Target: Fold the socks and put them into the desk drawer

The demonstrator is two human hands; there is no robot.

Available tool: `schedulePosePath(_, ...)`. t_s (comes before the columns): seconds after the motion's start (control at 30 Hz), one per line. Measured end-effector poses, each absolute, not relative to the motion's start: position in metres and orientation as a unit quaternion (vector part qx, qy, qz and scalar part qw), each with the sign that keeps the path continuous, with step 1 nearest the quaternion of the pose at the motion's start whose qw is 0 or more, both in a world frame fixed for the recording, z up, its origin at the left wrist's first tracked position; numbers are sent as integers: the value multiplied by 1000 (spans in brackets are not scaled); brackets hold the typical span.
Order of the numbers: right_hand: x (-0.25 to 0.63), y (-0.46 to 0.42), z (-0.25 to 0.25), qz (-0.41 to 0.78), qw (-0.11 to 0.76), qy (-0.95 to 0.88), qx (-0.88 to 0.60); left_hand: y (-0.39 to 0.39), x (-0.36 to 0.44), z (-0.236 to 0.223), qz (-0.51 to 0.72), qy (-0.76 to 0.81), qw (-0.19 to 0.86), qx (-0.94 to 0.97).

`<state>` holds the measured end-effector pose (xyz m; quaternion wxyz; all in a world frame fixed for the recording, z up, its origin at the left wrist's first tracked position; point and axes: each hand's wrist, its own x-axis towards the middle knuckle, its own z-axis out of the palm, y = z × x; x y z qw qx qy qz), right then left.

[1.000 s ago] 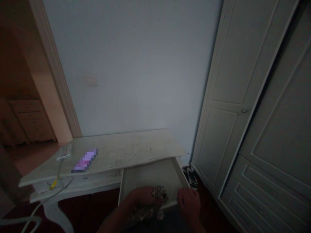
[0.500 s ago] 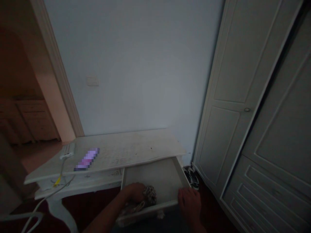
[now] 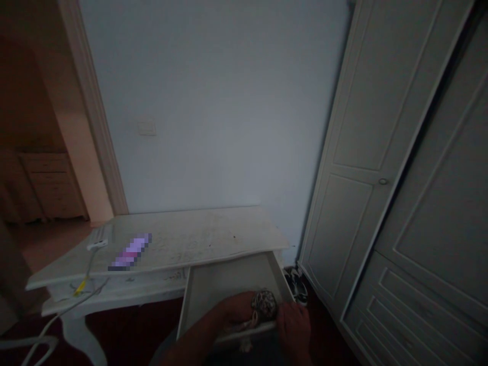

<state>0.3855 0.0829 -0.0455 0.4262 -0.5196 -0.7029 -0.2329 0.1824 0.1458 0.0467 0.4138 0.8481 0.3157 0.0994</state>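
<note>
A white desk (image 3: 179,239) stands against the wall with its right drawer (image 3: 224,279) pulled out toward me. My left hand (image 3: 236,312) reaches into the drawer's front part and is closed on a patterned cloth (image 3: 264,303), bunched up near the drawer's right front corner. A strip of the cloth hangs over the drawer front. My right hand (image 3: 294,325) grips the drawer's front edge at its right corner, right beside the cloth.
A white power strip (image 3: 97,244) with a cable lies at the desk's left end. A blurred-out flat item (image 3: 130,252) lies on the desk top. A tall white wardrobe (image 3: 400,178) fills the right. Shoes (image 3: 295,284) sit on the floor between desk and wardrobe. A doorway opens at left.
My left hand has carried the cloth from the drawer's left front to its right front corner, close to my right hand. The view shifted slightly.
</note>
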Motion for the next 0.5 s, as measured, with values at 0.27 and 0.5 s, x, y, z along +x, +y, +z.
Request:
schedulePosePath(0.27, 388, 82, -44, -207, 426, -719, -509, 94, 57, 73, 71, 524, 272, 804)
schedulePosePath(0.5, 392, 79, -35, -207, 396, -744, -497, 36, -16, 49, 299, 669, 66, 678)
